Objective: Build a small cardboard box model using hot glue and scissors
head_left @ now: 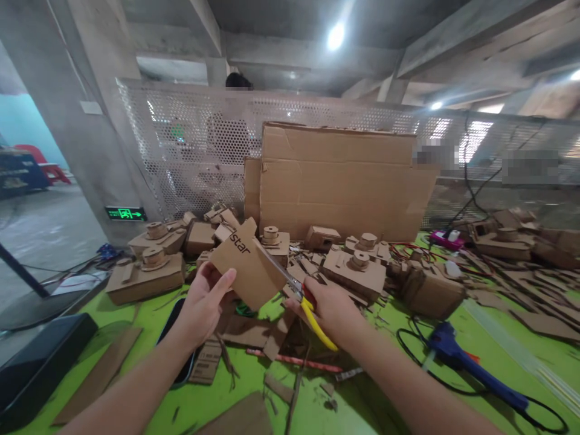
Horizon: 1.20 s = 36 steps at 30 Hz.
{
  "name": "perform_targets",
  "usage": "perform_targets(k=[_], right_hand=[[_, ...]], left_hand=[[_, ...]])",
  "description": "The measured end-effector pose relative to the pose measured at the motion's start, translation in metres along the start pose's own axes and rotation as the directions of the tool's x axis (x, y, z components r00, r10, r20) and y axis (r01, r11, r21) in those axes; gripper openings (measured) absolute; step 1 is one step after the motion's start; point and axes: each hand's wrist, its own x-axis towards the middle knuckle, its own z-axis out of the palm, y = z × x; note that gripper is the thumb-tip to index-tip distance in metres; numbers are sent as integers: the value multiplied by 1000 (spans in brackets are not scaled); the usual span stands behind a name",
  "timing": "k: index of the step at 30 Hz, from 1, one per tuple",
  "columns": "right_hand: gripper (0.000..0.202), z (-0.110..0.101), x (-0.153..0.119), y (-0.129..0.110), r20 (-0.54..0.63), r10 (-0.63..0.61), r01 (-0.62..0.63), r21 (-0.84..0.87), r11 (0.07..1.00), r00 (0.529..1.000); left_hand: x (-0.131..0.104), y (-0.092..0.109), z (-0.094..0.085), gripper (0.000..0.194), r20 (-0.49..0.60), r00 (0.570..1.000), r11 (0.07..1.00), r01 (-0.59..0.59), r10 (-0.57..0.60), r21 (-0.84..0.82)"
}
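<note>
My left hand (pixel 209 297) pinches a piece of cardboard (pixel 254 275) printed with "star", thumb on its near face. In my right hand (pixel 333 308) is a pair of scissors (pixel 312 320) with yellow handles. Their blades lie along the upper right edge of the cardboard piece; how far they are parted I cannot tell. Both hands are raised over the green table (pixel 348 405). Below them lie cardboard offcuts (pixel 247 331) and a red patterned strip (pixel 294 359). A phone (pixel 181 368) is partly hidden behind my left forearm.
Cardboard models with round tops (pixel 356 272) line the back, before a large cardboard sheet (pixel 339 181) and a perforated metal screen (pixel 190 133). A blue glue gun (pixel 475 362) with its cord lies right. A black box (pixel 45 362) stands left. Someone is behind the screen.
</note>
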Motion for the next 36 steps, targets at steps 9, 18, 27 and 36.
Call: perform_targets(k=[9,18,27,36], right_hand=[[33,18,0,5,-109,6,1,62,998,994],[47,9,6,14,-251,183,-83,364,928,951],[48,7,4,2,-69,154,-24,846,533,986],[54,5,3,-20,110,215,-184,912,366,970]], left_hand=[[-1,5,1,34,2,992,991,129,-129,-42],[4,22,-6,35,10,890,885,454,-455,-105],[2,10,-17,41,218,644,674,730,-733,111],[-3,19,-11,69,281,782,817,576,-557,14]])
